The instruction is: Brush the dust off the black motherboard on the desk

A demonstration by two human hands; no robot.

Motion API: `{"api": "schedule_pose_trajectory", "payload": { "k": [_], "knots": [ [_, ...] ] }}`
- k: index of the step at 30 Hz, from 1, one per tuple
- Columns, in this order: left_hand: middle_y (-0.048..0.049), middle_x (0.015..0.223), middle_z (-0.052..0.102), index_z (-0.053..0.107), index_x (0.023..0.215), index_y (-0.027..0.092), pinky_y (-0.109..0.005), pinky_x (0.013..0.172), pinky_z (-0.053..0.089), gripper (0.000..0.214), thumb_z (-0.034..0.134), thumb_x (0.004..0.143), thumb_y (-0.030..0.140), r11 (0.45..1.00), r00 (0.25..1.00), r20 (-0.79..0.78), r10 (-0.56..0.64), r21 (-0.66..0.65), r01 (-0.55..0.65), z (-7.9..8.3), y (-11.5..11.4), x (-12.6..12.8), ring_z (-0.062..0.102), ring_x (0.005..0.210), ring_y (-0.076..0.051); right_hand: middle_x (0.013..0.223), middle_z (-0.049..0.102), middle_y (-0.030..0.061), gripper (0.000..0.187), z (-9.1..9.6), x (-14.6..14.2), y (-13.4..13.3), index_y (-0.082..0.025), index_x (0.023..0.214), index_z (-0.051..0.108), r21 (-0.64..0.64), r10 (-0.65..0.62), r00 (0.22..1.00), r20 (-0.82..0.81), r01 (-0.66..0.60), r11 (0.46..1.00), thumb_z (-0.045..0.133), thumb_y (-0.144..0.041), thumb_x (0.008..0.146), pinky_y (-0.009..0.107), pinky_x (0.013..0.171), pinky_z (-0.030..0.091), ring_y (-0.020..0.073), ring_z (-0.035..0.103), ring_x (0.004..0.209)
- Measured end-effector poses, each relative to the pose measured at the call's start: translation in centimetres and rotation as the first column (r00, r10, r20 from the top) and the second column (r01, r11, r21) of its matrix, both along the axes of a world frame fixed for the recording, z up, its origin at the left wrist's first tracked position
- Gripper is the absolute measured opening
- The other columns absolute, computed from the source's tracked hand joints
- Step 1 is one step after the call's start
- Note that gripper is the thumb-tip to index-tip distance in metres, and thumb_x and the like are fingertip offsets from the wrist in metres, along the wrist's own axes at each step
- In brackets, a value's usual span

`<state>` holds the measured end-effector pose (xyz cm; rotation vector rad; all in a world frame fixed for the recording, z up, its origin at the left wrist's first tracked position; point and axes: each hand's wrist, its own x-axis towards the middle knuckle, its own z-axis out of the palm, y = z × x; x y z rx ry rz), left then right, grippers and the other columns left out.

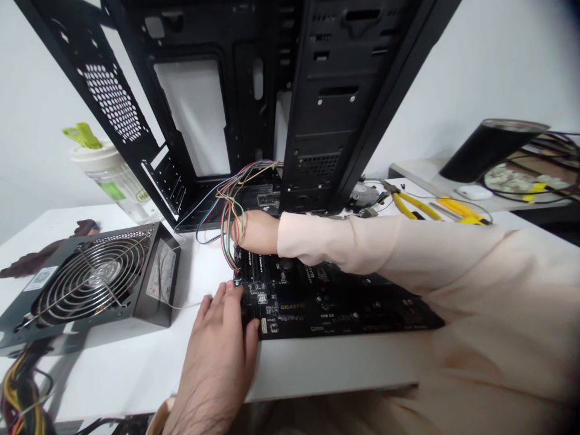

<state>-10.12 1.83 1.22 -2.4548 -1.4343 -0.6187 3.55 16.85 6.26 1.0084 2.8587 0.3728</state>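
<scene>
A black Gigabyte motherboard (294,308) lies flat on the white table. My left hand (220,344) spans its near left corner, fingers stretched along the left edge and thumb against the near edge. My right hand (251,232) reaches across the board to its far left part, its fingers mostly hidden behind a bundle of thin coloured wires (229,208). Those wires run from the computer case (339,133) over that hand, and some go down to the board's left edge. What the right fingers touch is hidden. My right sleeve covers much of the board's far side.
Left of the board stands a power supply (161,272) with a fan grille and a cable bundle (22,386). A lidded clear bottle (120,181) is behind it. Yellow-handled pliers (405,202) and a black cylinder (489,148) are at right. The case towers behind the board.
</scene>
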Motion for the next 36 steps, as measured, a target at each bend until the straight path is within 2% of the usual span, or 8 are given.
{"api": "schedule_pose_trajectory", "payload": {
  "k": [9,16,23,30,36],
  "knots": [
    [-0.0213,0.102,0.071,0.046,0.11,0.011,-0.051,0.083,0.059,0.029,0.036,0.084,0.017,1.0,1.0,0.007,-0.01,0.006,0.01,0.2,0.0,0.1,0.068,0.102,-0.032,0.089,0.066,0.0148,0.029,0.3,0.7,0.2,-0.004,0.103,0.054,0.014,0.052,0.996,0.077,-0.053,0.998,0.027,-0.002,0.091,0.033,0.072,0.048,0.0231,0.064,0.089],
    [-0.0216,0.103,0.07,0.046,0.109,0.011,-0.053,0.085,0.058,0.028,0.039,0.083,0.018,1.0,1.0,0.019,-0.009,-0.024,0.009,0.4,-0.2,0.1,0.068,0.101,-0.033,0.085,0.065,0.0139,0.027,0.2,0.7,0.5,-0.005,0.1,0.054,-0.012,0.039,0.999,0.021,-0.039,0.999,0.029,-0.002,0.089,0.03,0.067,0.044,0.0188,0.061,0.079],
    [-0.0226,0.105,0.07,0.047,0.1,0.014,-0.049,0.086,0.059,0.019,0.039,0.083,0.019,0.999,0.999,0.037,0.035,-0.036,-0.034,0.4,-0.4,0.2,0.068,0.101,-0.032,0.083,0.066,0.0135,0.027,0.6,0.7,0.7,-0.005,0.1,0.058,-0.06,0.026,0.999,-0.043,-0.028,0.998,0.034,-0.004,0.088,0.029,0.066,0.041,0.0181,0.059,0.075],
    [-0.0245,0.105,0.069,0.048,0.103,0.011,-0.051,0.086,0.058,0.022,0.036,0.085,0.018,0.998,0.999,0.046,0.028,-0.053,-0.025,0.4,-0.4,0.1,0.067,0.102,-0.033,0.088,0.067,0.014,0.029,0.5,0.9,1.2,-0.005,0.107,0.06,-0.136,-0.06,0.989,-0.137,0.041,0.99,0.037,-0.008,0.09,0.03,0.066,0.04,0.0206,0.061,0.077],
    [-0.0218,0.104,0.07,0.048,0.102,0.013,-0.051,0.088,0.057,0.021,0.036,0.085,0.017,0.998,0.998,0.061,0.031,-0.06,-0.027,0.5,-0.5,0.2,0.067,0.104,-0.031,0.084,0.068,0.01,0.027,0.6,1.2,1.6,-0.011,0.091,0.067,-0.191,-0.156,0.951,-0.266,0.106,0.976,0.042,-0.021,0.095,0.027,0.069,0.04,0.017,0.061,0.075]
  ]
}}
